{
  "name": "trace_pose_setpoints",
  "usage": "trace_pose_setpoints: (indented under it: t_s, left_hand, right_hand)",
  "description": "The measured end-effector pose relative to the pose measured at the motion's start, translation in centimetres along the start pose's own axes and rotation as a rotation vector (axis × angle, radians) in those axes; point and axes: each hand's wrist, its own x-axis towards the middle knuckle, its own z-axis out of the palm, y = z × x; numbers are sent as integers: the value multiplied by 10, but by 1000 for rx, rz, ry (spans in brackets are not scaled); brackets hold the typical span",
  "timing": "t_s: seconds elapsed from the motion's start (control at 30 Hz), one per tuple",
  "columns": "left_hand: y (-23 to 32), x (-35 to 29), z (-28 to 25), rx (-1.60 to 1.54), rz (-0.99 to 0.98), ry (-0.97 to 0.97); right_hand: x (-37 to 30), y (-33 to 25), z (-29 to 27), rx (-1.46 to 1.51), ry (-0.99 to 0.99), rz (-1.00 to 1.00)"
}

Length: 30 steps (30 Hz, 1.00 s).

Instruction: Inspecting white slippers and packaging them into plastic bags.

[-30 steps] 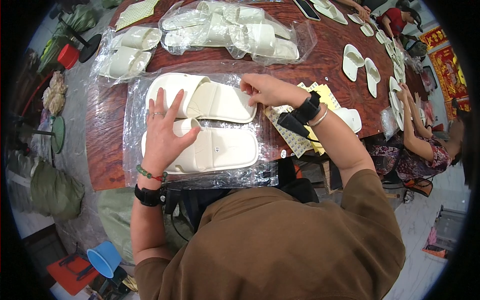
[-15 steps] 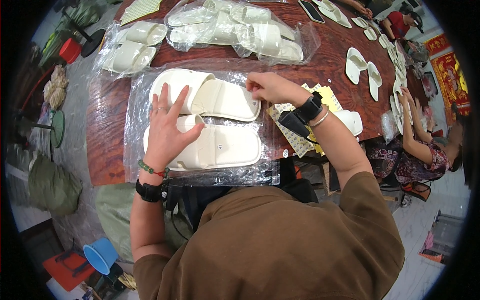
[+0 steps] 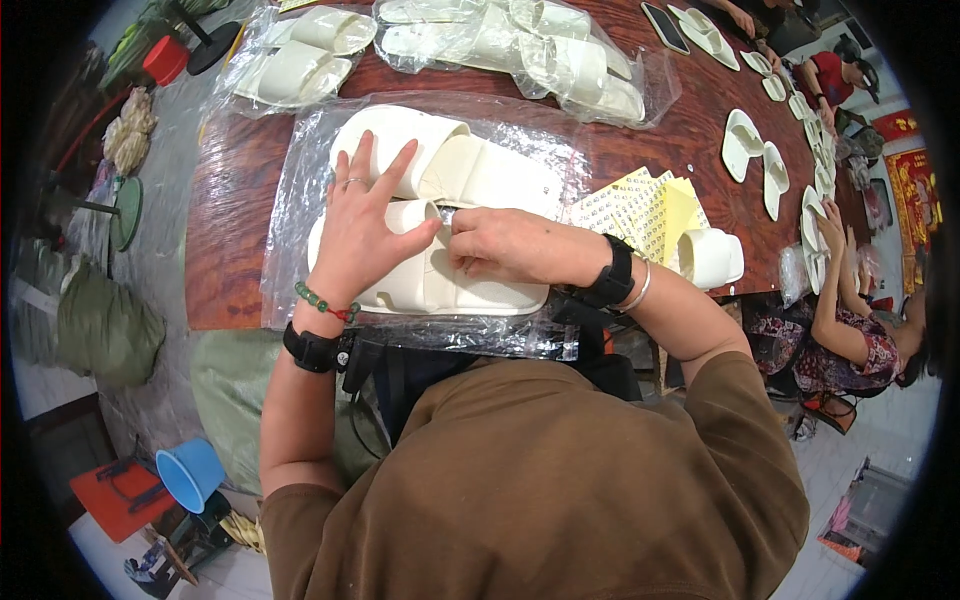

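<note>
- Two cream slippers, the far one and the near one, lie side by side on clear plastic film; whether any film also covers them, I cannot tell
- The left hand is spread open across the straps, fingers on the far slipper, thumb by the near one
- The right hand is over the near slipper's footbed, fingers bent inward; their tips are hidden, so I cannot tell whether they grip anything
- If the left hand lifted, the near slipper could slide under pressure from the right, since the film looks slick
- The loose film might crease under a slipper if either were dragged
- At the film's right edge, sticker sheets lie on the wooden counter; a sweep of the right forearm might knock them or the single slipper beside them
- Farther off, bagged slippers lie near a phone
</note>
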Motion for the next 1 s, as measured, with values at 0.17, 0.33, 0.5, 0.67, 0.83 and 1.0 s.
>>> trace_pose_setpoints:
  t_s: [0.17, 0.33, 0.5, 0.67, 0.83, 1.0]
  left_hand:
    - [2, 0, -1, 13, -35, -26]
    - [1, -1, -1, 6, -28, -28]
    - [1, 0, 0, -10, -23, -20]
    - [-5, -1, 5, -26, -23, 10]
    - [-4, -1, 4, -11, -20, -1]
    - [1, 0, -1, 6, -6, -22]
  right_hand:
    - [2, 4, 12, -14, 44, 18]
    - [4, -4, 9, -145, -20, 62]
    - [-6, -4, -4, -55, 3, 45]
    - [-32, -5, -36, 16, -164, 144]
    - [-53, -12, -39, 19, -305, 209]
    - [-57, -10, -28, -178, -223, 125]
